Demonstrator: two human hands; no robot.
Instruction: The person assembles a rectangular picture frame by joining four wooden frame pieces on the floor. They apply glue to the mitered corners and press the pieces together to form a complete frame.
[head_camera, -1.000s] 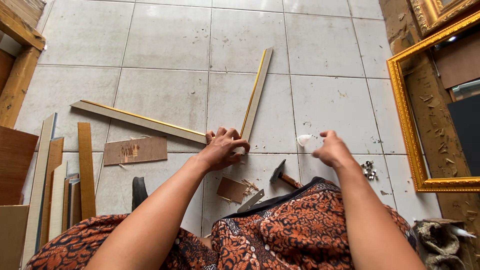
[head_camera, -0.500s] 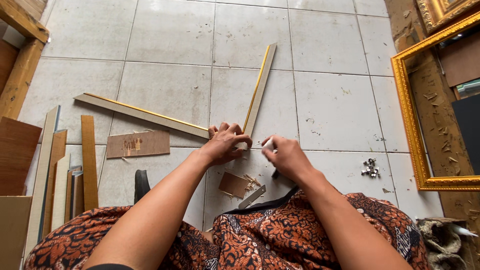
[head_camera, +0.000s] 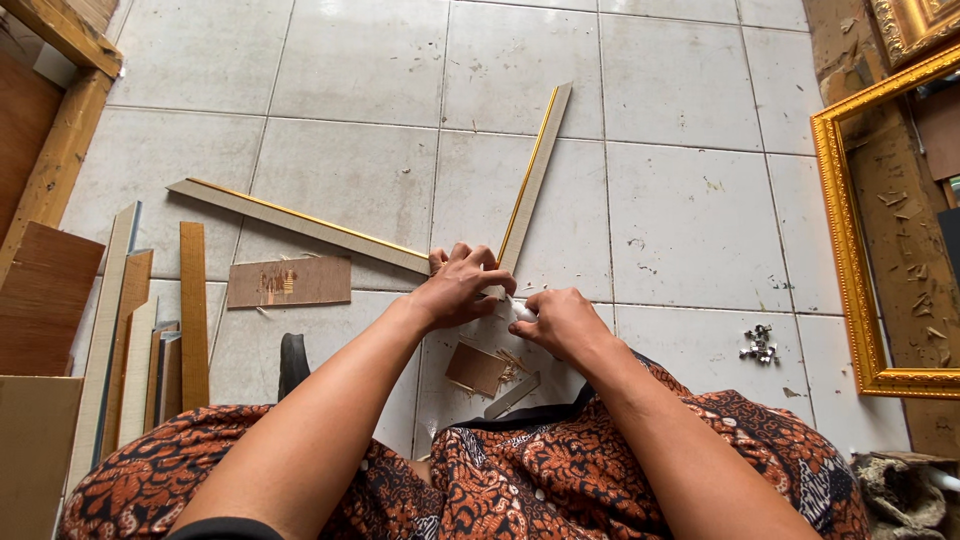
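Two pale moulding strips with gold edges lie on the tiled floor and meet in a V: a left strip (head_camera: 300, 222) and a right strip (head_camera: 535, 172). My left hand (head_camera: 462, 285) presses down on the corner where they join. Right beside it, my right hand (head_camera: 560, 322) is closed on a small white object (head_camera: 520, 309), its tip at the joint. What the white object is cannot be told.
A brown board piece (head_camera: 288, 281) lies left of the joint. A small wood block (head_camera: 476, 368) and a metal piece (head_camera: 511, 395) sit near my lap. Several wood strips (head_camera: 150, 330) are stacked at left. Metal fasteners (head_camera: 759, 343) and a gold picture frame (head_camera: 860, 240) are at right.
My right hand has moved left from the open floor to the joint, carrying the white object, and now sits against my left hand. The hammer near my lap is now hidden.
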